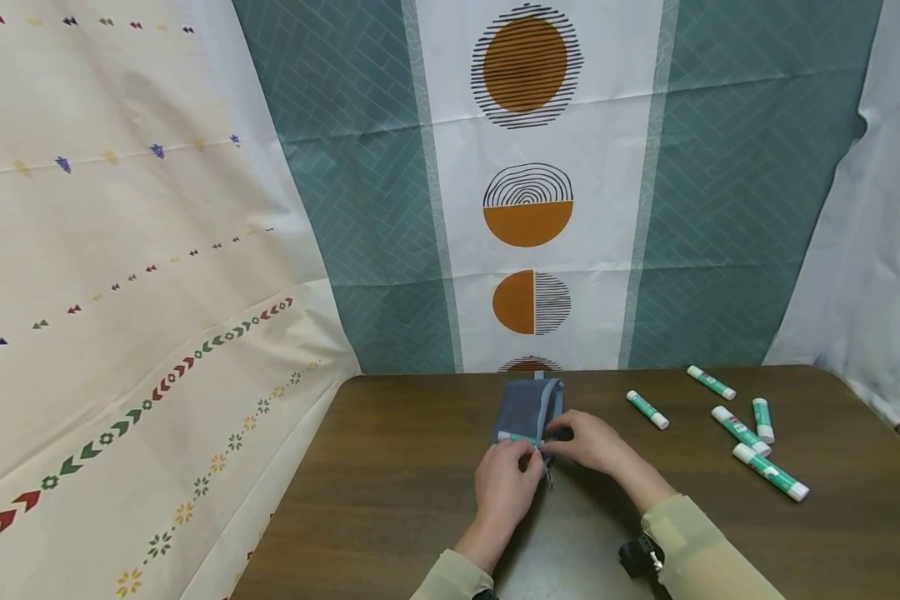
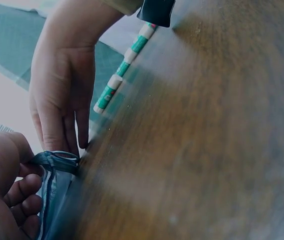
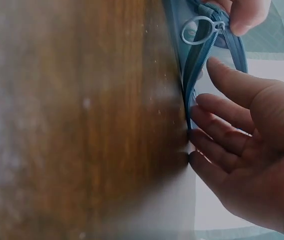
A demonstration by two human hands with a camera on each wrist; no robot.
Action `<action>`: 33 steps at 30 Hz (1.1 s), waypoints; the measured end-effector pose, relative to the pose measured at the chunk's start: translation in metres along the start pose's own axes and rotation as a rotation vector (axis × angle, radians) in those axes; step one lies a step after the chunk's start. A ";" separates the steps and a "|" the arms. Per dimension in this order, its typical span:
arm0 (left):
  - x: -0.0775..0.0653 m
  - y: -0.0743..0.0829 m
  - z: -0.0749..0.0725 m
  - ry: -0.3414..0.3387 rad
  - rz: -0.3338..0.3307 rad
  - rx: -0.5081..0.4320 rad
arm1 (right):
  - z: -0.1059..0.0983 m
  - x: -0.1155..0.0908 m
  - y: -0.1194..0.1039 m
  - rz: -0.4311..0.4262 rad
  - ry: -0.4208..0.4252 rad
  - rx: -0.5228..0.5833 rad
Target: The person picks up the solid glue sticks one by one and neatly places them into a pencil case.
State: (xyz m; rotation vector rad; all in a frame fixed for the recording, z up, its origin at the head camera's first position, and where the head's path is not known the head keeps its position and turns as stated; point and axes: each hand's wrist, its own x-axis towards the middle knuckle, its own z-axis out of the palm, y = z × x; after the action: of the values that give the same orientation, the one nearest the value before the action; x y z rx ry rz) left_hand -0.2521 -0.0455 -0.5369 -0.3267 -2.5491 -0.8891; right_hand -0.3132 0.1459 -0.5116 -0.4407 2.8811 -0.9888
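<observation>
A blue-grey zip pouch (image 1: 523, 407) lies on the brown table, its zipper side facing right and parted. At its near end my left hand (image 1: 504, 485) pinches the edge with thumb and fingers, beside the ring-shaped zipper pull (image 3: 198, 31). A green-and-white piece (image 1: 519, 437), like part of a glue stick, shows at the pouch just above the left fingers. My right hand (image 1: 591, 442) is at the pouch's right side. In the right wrist view, the right hand's fingers (image 3: 222, 122) extend loosely to the zipper edge, with the thumb at the opening.
Several green-and-white glue sticks lie on the right of the table (image 1: 390, 517), including one nearest the pouch (image 1: 647, 410) and one closest to the front (image 1: 771, 472). Patterned cloth (image 1: 528, 325) hangs along the table's back edge. Pale cloth (image 1: 157, 333) drapes at the left.
</observation>
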 end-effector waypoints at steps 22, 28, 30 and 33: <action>-0.001 -0.002 0.004 0.064 0.030 -0.007 | -0.026 -0.033 0.018 0.009 0.180 -0.039; -0.003 -0.003 0.006 0.153 0.114 -0.012 | -0.038 -0.037 0.026 0.025 0.253 -0.062; -0.003 -0.004 0.006 0.150 0.114 -0.016 | -0.043 -0.040 0.031 0.038 0.266 -0.067; -0.003 -0.002 0.005 0.112 0.080 -0.016 | -0.051 -0.044 0.038 0.060 0.282 -0.073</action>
State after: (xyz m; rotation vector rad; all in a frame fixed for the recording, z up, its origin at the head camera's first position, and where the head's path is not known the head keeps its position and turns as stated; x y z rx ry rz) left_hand -0.2523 -0.0440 -0.5432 -0.3700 -2.4105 -0.8734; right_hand -0.2878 0.2173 -0.4962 -0.2326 3.1661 -1.0138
